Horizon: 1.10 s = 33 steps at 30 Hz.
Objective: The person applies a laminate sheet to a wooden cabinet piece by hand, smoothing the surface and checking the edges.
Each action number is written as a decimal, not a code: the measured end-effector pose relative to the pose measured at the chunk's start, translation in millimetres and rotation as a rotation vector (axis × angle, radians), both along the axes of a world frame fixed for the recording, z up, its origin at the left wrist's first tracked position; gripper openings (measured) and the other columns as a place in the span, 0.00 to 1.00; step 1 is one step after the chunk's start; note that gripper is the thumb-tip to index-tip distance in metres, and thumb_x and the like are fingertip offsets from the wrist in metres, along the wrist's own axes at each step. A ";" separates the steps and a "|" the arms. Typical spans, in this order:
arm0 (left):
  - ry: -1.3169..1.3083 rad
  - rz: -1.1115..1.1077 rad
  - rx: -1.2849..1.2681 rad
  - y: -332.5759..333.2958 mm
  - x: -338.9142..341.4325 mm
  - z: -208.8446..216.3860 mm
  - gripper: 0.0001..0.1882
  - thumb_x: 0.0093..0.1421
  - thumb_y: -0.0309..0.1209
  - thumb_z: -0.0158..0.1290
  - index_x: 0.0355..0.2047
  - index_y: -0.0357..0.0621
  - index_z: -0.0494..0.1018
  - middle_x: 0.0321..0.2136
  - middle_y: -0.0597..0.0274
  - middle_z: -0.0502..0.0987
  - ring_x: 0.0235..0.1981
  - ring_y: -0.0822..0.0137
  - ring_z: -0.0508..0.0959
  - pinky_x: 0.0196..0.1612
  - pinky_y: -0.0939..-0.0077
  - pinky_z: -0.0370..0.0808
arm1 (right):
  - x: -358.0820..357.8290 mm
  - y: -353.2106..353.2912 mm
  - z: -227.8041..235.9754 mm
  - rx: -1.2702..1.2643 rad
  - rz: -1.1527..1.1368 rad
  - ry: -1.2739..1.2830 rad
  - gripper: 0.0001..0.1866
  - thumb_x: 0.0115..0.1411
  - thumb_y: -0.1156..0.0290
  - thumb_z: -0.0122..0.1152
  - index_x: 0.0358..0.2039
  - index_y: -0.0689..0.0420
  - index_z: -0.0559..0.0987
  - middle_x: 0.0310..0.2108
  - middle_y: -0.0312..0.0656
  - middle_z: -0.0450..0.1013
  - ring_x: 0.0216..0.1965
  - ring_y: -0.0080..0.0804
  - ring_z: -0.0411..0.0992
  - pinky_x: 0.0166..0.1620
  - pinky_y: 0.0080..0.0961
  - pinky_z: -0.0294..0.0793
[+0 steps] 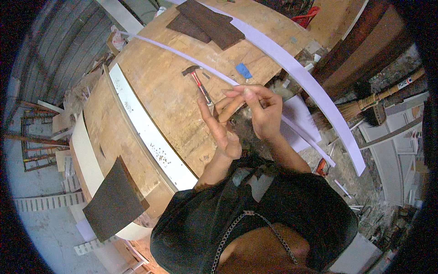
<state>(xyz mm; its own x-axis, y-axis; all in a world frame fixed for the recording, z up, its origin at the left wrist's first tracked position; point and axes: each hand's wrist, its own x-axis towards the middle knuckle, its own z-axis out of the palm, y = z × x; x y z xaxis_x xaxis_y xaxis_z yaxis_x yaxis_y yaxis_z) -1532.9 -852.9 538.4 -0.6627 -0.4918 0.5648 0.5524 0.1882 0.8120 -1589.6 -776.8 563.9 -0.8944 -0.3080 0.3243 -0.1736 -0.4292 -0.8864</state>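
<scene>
My left hand (222, 125) is raised in front of my chest, its fingers apart and no object visible in it. Close beside it, my right hand (264, 109) has thumb and fingers pinched together near the left fingertips. Whatever lies in that pinch, if anything, is too small to make out. A thin lilac strip (182, 55) runs across the wooden tabletop (155, 86) and passes behind my right hand. Just beyond my left fingers lies a claw hammer (199, 83) with a red and black handle. A blue piece (243, 71) rests farther right.
Dark brown sheets (205, 25) lie at the far end, another dark sheet (114, 201) at the near left. A long white strip (146, 128) crosses the left side. A wide lilac strip (301, 75) curves past the right edge, near a broom (365, 104) and floor clutter.
</scene>
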 end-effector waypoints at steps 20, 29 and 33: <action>-0.245 -0.378 0.239 36.0 10.0 -11.2 0.66 0.52 0.67 0.48 0.63 0.28 0.23 0.63 0.36 0.48 0.64 0.50 0.52 0.65 0.59 0.48 | 2.9 -0.4 -8.0 -0.227 -0.241 -0.138 0.19 0.69 0.65 0.42 0.21 0.58 0.67 0.14 0.36 0.63 0.20 0.25 0.64 0.34 0.28 0.72; -0.051 -0.366 0.125 41.5 -1.9 -33.9 0.66 0.51 0.68 0.49 0.64 0.32 0.22 0.65 0.39 0.43 0.66 0.50 0.47 0.65 0.59 0.42 | -1.9 12.1 -11.6 -0.105 -0.155 -0.242 0.15 0.69 0.67 0.42 0.30 0.64 0.72 0.26 0.45 0.73 0.25 0.29 0.72 0.35 0.27 0.74; -0.089 -0.423 0.271 36.4 4.1 -39.7 0.65 0.50 0.69 0.50 0.66 0.41 0.22 0.65 0.45 0.43 0.66 0.53 0.47 0.65 0.60 0.43 | 10.3 16.5 -14.6 -0.114 -0.057 -0.192 0.14 0.67 0.70 0.44 0.48 0.67 0.70 0.39 0.51 0.76 0.31 0.29 0.73 0.38 0.26 0.75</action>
<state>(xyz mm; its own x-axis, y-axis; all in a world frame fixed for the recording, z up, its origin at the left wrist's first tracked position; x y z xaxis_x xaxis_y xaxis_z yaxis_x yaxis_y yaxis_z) -1528.7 -816.6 498.7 -0.8753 -0.2910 0.3863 0.4611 -0.2610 0.8481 -1579.3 -760.4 549.3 -0.9578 -0.2265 0.1767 -0.0334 -0.5230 -0.8517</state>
